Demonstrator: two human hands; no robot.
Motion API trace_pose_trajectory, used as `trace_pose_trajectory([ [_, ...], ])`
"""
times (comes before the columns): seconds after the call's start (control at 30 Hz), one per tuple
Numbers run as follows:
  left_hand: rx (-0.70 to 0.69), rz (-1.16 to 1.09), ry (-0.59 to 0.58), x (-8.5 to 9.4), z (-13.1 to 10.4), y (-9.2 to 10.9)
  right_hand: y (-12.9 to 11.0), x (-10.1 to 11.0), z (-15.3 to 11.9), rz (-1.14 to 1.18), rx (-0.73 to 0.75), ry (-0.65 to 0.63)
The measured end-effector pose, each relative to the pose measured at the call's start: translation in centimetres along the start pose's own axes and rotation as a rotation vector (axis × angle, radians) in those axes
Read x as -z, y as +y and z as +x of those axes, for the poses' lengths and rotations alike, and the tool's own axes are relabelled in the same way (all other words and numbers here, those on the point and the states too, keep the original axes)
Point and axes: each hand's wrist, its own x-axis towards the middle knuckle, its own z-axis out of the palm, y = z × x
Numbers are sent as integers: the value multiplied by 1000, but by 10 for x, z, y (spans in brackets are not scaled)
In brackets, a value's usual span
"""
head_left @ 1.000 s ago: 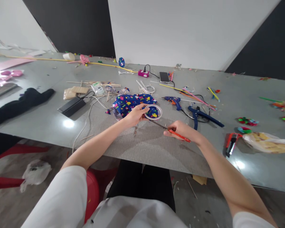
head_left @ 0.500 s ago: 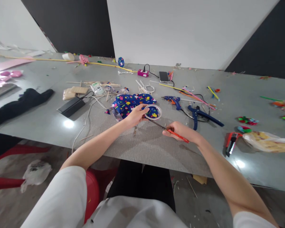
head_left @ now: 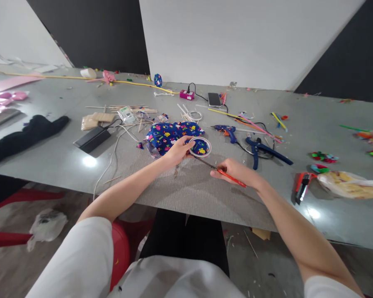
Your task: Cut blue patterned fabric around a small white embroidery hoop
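My left hand [head_left: 178, 152] pinches a white ring [head_left: 210, 146] at its left side, just above the table. Blue printed cloth shows inside the ring; whether it is fixed to the rim I cannot tell. Behind that hand lies a larger piece of the same cloth [head_left: 163, 136], bunched on the table. Orange-red-handled scissors [head_left: 233, 178] are gripped in my right hand [head_left: 233, 169], with their blades pointing left toward the ring's lower edge and the left fingertips. Their tips are hidden near those fingers.
Right of the cloth lie a blue glue gun [head_left: 225, 131] and a dark-blue plier-like tool [head_left: 264, 150]. A box cutter [head_left: 303, 188] rests farther right. To the left are a black adapter box [head_left: 92, 140], a white cable [head_left: 112, 159] and wooden sticks [head_left: 133, 109]. A phone [head_left: 214, 99] lies at the back.
My right hand and the scissors have shifted very slightly left. My left hand keeps hold of the ring, nearly still.
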Motion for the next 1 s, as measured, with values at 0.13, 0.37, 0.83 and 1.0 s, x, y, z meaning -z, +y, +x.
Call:
trace_pose_trajectory([
  [0.13, 9, -2, -23, 0, -1, 2, -2, 1, 1, 43, -42, -3],
  [0.37, 62, 3, -69, 4, 2, 7, -2, 1, 0, 83, -52, -1],
  [0.83, 146, -71, -94, 11, 6, 15, -1, 0, -3, 122, -97, -60],
  [1.0, 155, -87, -105, 14, 7, 17, 3, 1, 0, 49, -30, -36],
])
